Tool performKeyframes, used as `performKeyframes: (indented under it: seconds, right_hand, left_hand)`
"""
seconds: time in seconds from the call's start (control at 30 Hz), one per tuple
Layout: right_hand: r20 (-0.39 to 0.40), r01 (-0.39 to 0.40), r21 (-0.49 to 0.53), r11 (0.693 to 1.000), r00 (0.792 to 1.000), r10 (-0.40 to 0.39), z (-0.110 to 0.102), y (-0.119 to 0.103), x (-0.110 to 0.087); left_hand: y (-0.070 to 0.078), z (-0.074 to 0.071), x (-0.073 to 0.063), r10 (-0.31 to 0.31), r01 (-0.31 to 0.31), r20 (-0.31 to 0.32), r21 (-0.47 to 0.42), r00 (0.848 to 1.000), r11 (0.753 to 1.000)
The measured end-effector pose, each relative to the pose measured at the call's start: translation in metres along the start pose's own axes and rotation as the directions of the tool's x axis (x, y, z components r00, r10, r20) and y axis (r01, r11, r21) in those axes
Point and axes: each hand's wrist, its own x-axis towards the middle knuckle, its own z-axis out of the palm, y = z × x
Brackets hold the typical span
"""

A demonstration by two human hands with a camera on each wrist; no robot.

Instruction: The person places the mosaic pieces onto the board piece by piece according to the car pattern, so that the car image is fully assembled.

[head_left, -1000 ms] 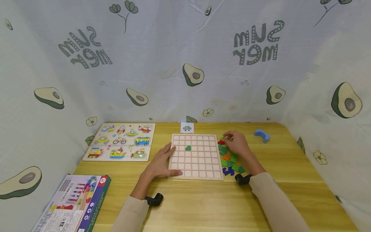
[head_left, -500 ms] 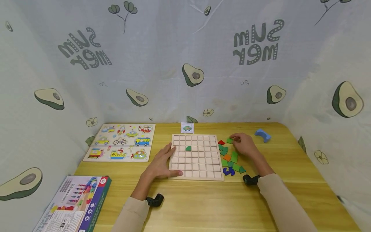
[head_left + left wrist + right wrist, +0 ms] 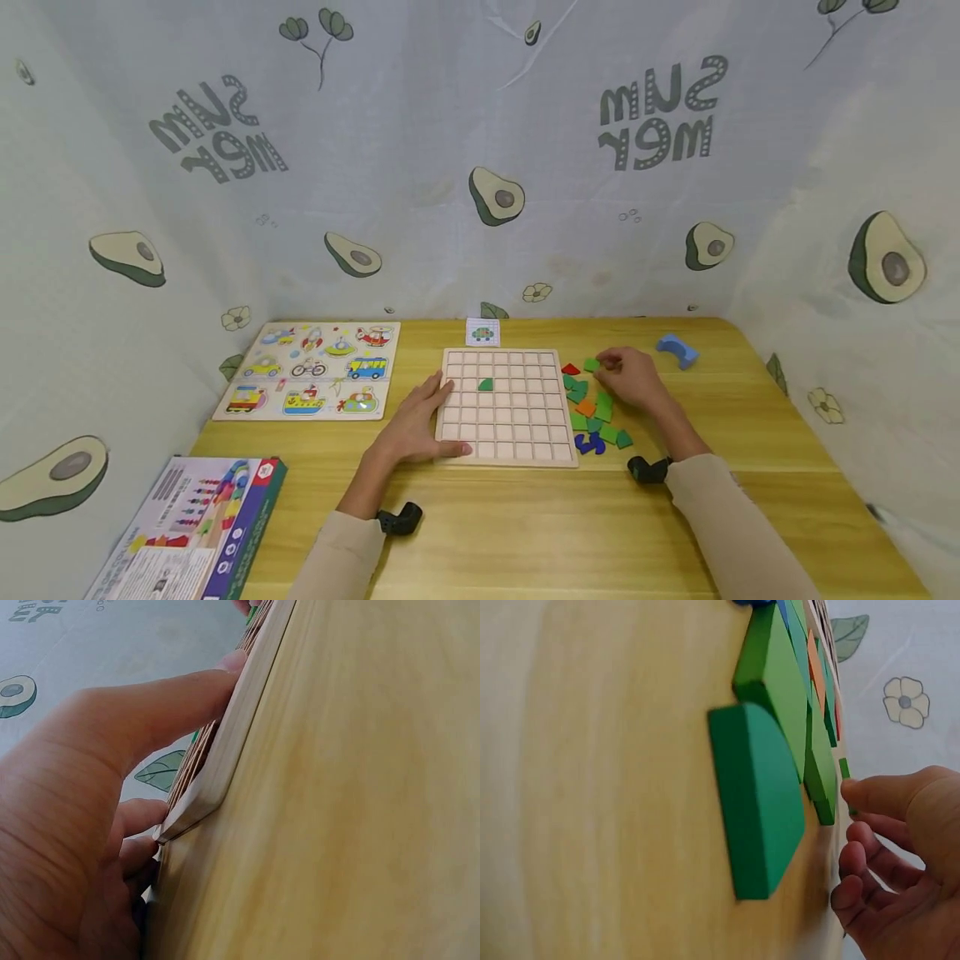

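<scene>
Both arms are angling forward and inward. The left arm (image 3: 365, 485) is leading to the left hand (image 3: 414, 423), whose fingers are pointing ahead while its thumb (image 3: 176, 705) is stretching out sideways. On the right hand (image 3: 632, 379), thumb and forefinger are pinching; the other fingers are curling below.

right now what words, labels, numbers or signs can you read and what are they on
"sum mer", on two lines, mirror-reversed, twice on the backdrop cloth.
The box has printing and a white label, too small or blurred to read.
Nothing else is readable.
</scene>
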Motion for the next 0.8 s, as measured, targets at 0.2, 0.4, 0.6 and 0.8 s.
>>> performKeyframes:
  seconds: [0.2,0.4,0.6,0.8]
  right_hand:
    - [-0.035,0.018,0.035,0.999,0.999,-0.016,0.001,-0.012,-0.004]
    - [-0.044,0.052,0.068,0.996,0.998,-0.049,0.003,-0.020,-0.007]
    - [-0.010,0.079,0.128,0.989,0.997,-0.078,0.010,-0.036,-0.013]
    - [-0.014,0.115,0.134,0.984,0.993,-0.114,0.026,-0.048,-0.014]
  left_hand:
    - [-0.002,-0.001,-0.002,-0.010,0.010,-0.002,0.004,1.000,1.000]
    - [-0.003,-0.002,0.000,0.002,-0.003,-0.012,-0.010,1.000,1.000]
    - [-0.003,0.000,0.001,0.008,-0.009,-0.018,-0.018,1.000,1.000]
    - [-0.001,0.001,0.000,0.004,-0.005,-0.014,-0.017,1.000,1.000]
